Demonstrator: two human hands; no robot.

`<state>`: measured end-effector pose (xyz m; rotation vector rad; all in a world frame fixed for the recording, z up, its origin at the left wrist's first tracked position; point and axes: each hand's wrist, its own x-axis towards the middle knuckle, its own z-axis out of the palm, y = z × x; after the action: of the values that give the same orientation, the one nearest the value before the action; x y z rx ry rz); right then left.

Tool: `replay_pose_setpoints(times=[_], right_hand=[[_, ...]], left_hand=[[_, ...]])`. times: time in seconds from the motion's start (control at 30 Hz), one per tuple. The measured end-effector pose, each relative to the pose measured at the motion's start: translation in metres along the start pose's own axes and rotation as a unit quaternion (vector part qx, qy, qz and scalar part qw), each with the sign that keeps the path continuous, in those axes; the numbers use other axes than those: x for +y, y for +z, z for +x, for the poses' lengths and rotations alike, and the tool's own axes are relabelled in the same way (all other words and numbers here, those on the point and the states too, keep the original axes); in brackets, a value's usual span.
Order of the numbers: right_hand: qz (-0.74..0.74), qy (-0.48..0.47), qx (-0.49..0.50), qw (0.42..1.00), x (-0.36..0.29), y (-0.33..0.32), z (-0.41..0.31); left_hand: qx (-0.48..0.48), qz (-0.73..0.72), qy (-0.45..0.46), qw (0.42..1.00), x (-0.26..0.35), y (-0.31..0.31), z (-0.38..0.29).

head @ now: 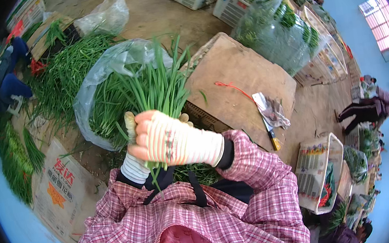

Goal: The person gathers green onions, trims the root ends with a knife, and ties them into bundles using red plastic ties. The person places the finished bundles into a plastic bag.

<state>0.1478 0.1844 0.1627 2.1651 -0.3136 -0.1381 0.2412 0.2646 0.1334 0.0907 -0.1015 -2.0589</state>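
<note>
A bunch of long green leaves, likely garlic chives point(156, 89), stands upright in front of my chest, its cut ends poking out below my fists. My right hand point(167, 137), in a striped knit glove with bare fingers, is closed around the lower stalks. Behind it, my left hand point(130, 127) is mostly covered; its thumb shows on one side of the bunch and gloved fingertips on the other. Just beyond lies an open clear plastic bag point(86, 101) with more chives point(109, 113) inside. Loose leaves also lie below my wrists.
On a cardboard-topped box point(235, 66) at right lie a yellow-handled knife point(270, 131), red string point(234, 87) and a crumpled cloth point(275, 112). A large chive heap point(59, 75) spreads at left, near a seated person point(9, 77). Plastic crates point(313, 169) and another person point(376, 106) are farther right.
</note>
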Motion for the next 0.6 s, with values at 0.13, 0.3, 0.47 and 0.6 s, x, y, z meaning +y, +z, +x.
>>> replay_pose_setpoints(times=[0.13,0.3,0.47,0.6], right_hand=[[0.622,0.035,0.136,0.77,-0.018,0.02,-0.065],[0.696,0.051,0.136,0.704,-0.019,0.013,-0.13],[0.488,0.087,0.186,0.848,0.01,-0.04,-0.144],[0.58,0.094,0.237,0.774,0.042,-0.064,-0.211]], left_hand=[[-0.025,-0.094,-0.056,0.994,-0.018,-0.012,0.016],[0.076,0.123,-0.046,0.988,-0.023,-0.008,0.04],[-0.075,0.071,-0.225,0.969,-0.037,0.018,0.077],[-0.103,0.341,-0.132,0.925,-0.039,0.037,0.129]])
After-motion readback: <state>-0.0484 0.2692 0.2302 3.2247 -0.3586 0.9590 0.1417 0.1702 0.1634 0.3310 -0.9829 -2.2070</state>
